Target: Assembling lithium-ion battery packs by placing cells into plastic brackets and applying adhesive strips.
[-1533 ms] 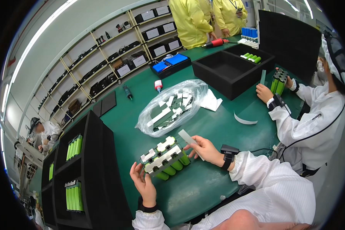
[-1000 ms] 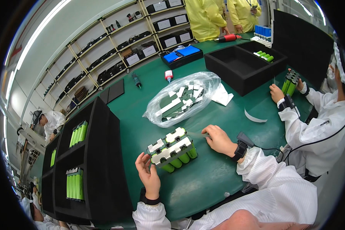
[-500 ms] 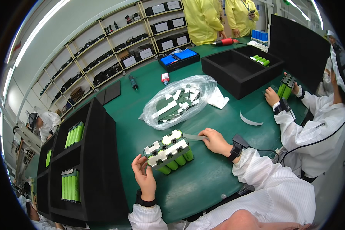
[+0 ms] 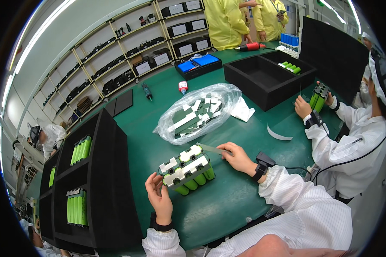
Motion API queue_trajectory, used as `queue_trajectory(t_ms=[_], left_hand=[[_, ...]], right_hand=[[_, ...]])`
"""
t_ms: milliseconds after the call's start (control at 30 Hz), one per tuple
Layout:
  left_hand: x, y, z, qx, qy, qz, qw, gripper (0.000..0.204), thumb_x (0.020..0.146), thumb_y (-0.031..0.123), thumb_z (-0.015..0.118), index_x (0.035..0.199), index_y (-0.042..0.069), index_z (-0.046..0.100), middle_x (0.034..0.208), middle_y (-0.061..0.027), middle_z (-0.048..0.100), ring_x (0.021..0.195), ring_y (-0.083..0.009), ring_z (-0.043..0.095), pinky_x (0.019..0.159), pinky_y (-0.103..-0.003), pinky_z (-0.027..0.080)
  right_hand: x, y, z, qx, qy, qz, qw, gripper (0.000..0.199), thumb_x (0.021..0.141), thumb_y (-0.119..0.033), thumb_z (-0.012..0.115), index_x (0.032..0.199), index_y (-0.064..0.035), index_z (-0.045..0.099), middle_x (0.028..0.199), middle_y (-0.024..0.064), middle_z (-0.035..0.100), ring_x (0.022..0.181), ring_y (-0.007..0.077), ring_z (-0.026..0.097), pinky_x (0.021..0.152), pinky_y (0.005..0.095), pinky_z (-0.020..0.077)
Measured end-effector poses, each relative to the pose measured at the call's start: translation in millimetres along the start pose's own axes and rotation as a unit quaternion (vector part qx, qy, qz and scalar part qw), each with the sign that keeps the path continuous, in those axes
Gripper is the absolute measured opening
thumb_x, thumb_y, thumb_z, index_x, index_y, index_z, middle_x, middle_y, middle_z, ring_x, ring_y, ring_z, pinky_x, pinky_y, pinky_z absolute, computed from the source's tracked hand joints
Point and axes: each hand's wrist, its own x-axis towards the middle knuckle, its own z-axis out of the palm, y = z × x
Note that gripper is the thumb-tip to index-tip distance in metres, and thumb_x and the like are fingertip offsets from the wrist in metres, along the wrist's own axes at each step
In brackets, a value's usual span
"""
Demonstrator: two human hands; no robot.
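Note:
A pack of green cylindrical battery cells (image 4: 194,183) stands on the table, topped by a dark holder with white and metal plates. My left hand (image 4: 159,200) is at its left end, fingers closed against the holder's side. Between the thumb and fingertips of my right hand (image 4: 239,158) is a thin greyish flat strip (image 4: 213,149). The strip's far end reaches the pack's back right corner; whether it touches there is hard to tell. Behind the pack lies a clear plastic bag (image 4: 197,113) of dark green and white flat pieces.
At left stands a black foam box (image 4: 116,171) with green packs in its compartments. A curved white strip (image 4: 279,133) lies to the right. Farther back are a red-and-white bottle (image 4: 183,87), a screwdriver (image 4: 147,91) and another foam box (image 4: 261,88). A co-worker (image 4: 345,141) handles a pack at right.
The strip now slants up toward the pack's back corner, where before it lay nearly level. My right hand has shifted slightly left. My left hand stays at the pack.

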Motion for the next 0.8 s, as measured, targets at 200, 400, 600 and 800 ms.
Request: queue_trajectory(t_ms=[200, 400, 600, 800], left_hand=[[-0.6, 0.0, -2.1, 0.009, -0.001, -0.01, 1.0, 0.048, 0.084, -0.012, 0.045, 0.13, 0.003, 0.042, 0.117, -0.0145, 0.052, 0.111, -0.0217, 0.053, 0.099, -0.034, 0.042], [-0.5, -3.8, -2.0, -0.019, 0.0, -0.018, 1.0, 0.047, 0.085, -0.011, 0.043, 0.13, 0.003, 0.042, 0.118, -0.013, 0.051, 0.109, -0.0194, 0.053, 0.097, -0.032, 0.042], [-0.6, -6.5, -7.7, -0.036, 0.005, -0.008, 0.999, 0.05, 0.084, -0.013, 0.038, 0.131, 0.003, 0.042, 0.119, -0.0116, 0.05, 0.108, -0.0171, 0.051, 0.097, -0.029, 0.04], [-0.3, -7.7, -2.1, -0.017, 0.001, -0.008, 1.0, 0.05, 0.085, -0.012, 0.038, 0.132, 0.003, 0.041, 0.12, -0.0119, 0.05, 0.112, -0.0187, 0.051, 0.1, -0.031, 0.038]], right_hand=[[1.1, 13.9, 1.9, -0.01, -0.003, -0.03, 0.999, 0.035, 0.08, 0.004, 0.052, 0.114, -0.0029, 0.061, 0.102, 0.011, 0.057, 0.086, 0.0234, 0.061, 0.076, 0.0324, 0.0487], [0.3, 12.6, 1.9, 0.002, -0.009, -0.004, 1.0, 0.041, 0.077, 0.005, 0.053, 0.115, -0.0053, 0.061, 0.104, 0.0123, 0.058, 0.092, 0.0271, 0.059, 0.079, 0.0344, 0.0489], [1.4, 4.2, 6.5, 0.007, -0.029, -0.042, 0.999, 0.048, 0.078, 0.011, 0.04, 0.121, -0.0027, 0.058, 0.108, 0.0115, 0.058, 0.088, 0.0191, 0.064, 0.08, 0.0288, 0.0512], [1.1, 7.7, 2.9, 0.051, -0.022, 0.028, 0.998, 0.04, 0.08, 0.01, 0.042, 0.113, -0.0022, 0.06, 0.104, 0.013, 0.066, 0.088, 0.0179, 0.064, 0.082, 0.0307, 0.0512]])
